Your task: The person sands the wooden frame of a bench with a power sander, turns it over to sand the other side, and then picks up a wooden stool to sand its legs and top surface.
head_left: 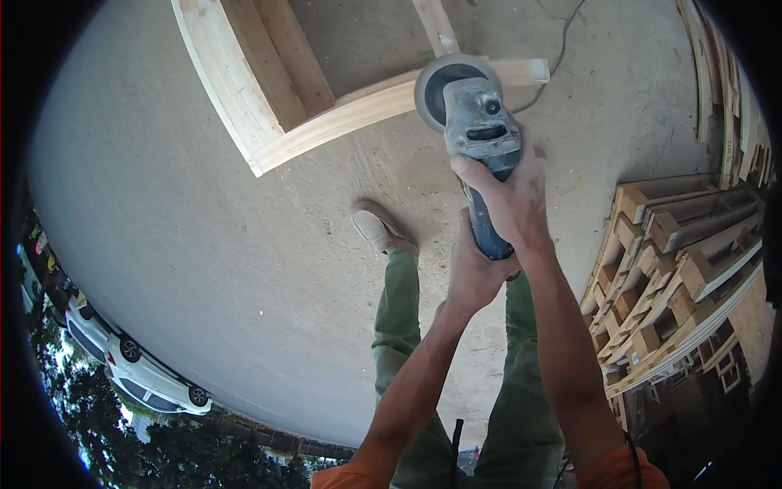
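Observation:
An angle grinder (482, 134) with a round grey disc (444, 85) is held out in front of me. Its disc overlaps the curved edge of a pale wooden frame (350, 118) near the frame's right end; whether they touch is unclear. My right hand (517, 191) wraps round the grinder's body behind its metal head. Lower down, my left hand (476, 265) grips the rear end of the handle. Dust coats the tool and my right fingers.
Stacked wooden pallets (668, 269) stand at the right, with long boards (729, 106) above them. A cable (562, 49) runs over the concrete floor near the frame. White cars (134, 359) are at the lower left. My shoe (379, 226) is below the frame.

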A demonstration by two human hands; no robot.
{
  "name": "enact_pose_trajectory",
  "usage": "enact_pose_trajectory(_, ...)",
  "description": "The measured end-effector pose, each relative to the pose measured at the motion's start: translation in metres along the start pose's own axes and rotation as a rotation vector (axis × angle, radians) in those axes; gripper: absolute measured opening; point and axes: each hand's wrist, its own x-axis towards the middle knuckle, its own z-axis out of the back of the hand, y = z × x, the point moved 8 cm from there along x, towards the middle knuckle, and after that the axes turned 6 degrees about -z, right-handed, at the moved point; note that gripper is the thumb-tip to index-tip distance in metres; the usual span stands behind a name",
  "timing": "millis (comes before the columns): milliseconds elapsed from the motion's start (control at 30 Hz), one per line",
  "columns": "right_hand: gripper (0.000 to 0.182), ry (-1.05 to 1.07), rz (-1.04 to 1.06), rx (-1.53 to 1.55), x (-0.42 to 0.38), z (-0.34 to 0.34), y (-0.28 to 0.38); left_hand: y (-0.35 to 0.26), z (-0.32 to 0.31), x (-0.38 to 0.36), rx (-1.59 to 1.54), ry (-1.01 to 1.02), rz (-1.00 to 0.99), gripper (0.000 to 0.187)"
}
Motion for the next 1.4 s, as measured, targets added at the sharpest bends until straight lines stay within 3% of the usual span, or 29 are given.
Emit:
enact_pose_trajectory(33, 0.088, 0.066, 0.029, -0.042, -0.001, -0.015, 0.008, -0.014, 0.009, -0.002, 0.099, -0.054, -0.110, 0.075)
enact_pose_trajectory(200, 0.090, 0.141, 0.087, -0.055, 0.001, -0.042, 0.015, -0.023, 0.024, 0.005, 0.039, -0.015, -0.220, 0.084)
enact_pose_trajectory(267, 0.092, 0.067, 0.096, -0.024, 0.001, -0.023, 0.009, -0.021, 0.010, 0.002, 0.007, 0.008, -0.148, 0.084)
enact_pose_trajectory(333, 0.090, 0.078, 0.051, -0.035, 0.007, 0.002, 0.005, -0.016, -0.009, 0.011, 0.086, -0.007, -0.208, 0.082)
enact_pose_trajectory(400, 0.088, 0.017, -0.054, 0.026, 0.015, 0.027, -0.010, -0.001, -0.032, 0.015, 0.063, 0.080, 0.039, 0.091)
enact_pose_trajectory(533, 0.090, 0.033, -0.041, 0.006, 0.015, 0.037, -0.008, 0.004, -0.047, 0.012, 0.049, 0.061, 0.009, 0.092)
enact_pose_trajectory(600, 0.092, 0.068, -0.025, -0.040, 0.016, 0.021, 0.001, -0.004, -0.028, 0.013, 0.107, 0.004, -0.117, 0.089)
enact_pose_trajectory(633, 0.089, 0.102, -0.052, -0.054, 0.015, 0.009, 0.004, -0.023, -0.030, 0.012, -0.083, 0.004, -0.113, 0.086)
enact_pose_trajectory(767, 0.092, 0.082, 0.010, 0.002, 0.018, 0.010, -0.001, -0.007, -0.019, 0.018, 0.057, 0.040, -0.175, 0.087)
enact_pose_trajectory(800, 0.094, 0.034, 0.078, 0.022, 0.019, 0.022, -0.001, -0.009, -0.027, 0.018, 0.063, 0.036, -0.170, 0.087)
enact_pose_trajectory(867, 0.091, 0.033, 0.015, 0.041, 0.025, 0.046, -0.010, -0.007, -0.051, 0.023, 0.093, 0.035, -0.024, 0.074)
enact_pose_trajectory(933, 0.088, -0.051, -0.064, 0.049, 0.028, 0.071, -0.020, -0.002, -0.063, 0.027, 0.080, 0.024, -0.046, 0.071)
enact_pose_trajectory(1000, 0.085, -0.094, -0.054, 0.056, 0.025, 0.081, -0.023, 0.008, -0.075, 0.026, 0.272, 0.098, 0.006, 0.094)
enact_pose_trajectory(1067, 0.087, -0.003, -0.068, 0.047, 0.025, 0.071, -0.021, 0.004, -0.072, 0.023, 0.268, 0.076, -0.023, 0.093)
enact_pose_trajectory(1133, 0.088, -0.003, 0.002, -0.041, 0.028, 0.055, -0.010, -0.013, -0.061, 0.023, 0.118, 0.002, -0.073, 0.079)
enact_pose_trajectory(1167, 0.089, 0.045, 0.023, -0.045, 0.029, 0.044, -0.005, -0.018, -0.059, 0.025, -0.030, 0.002, -0.080, 0.086)
enact_pose_trajectory(1267, 0.080, 0.076, -0.066, 0.088, 0.028, 0.042, -0.002, -0.021, -0.056, 0.027, -0.010, 0.035, -0.133, 0.095)
enact_pose_trajectory(1333, 0.079, 0.057, -0.163, 0.072, 0.027, 0.057, -0.010, -0.013, -0.059, 0.029, 0.149, 0.044, -0.096, 0.097)
enact_pose_trajectory(1400, 0.076, -0.052, -0.066, 0.073, 0.028, 0.075, -0.017, 0.003, -0.077, 0.030, 0.064, 0.084, 0.038, 0.098)
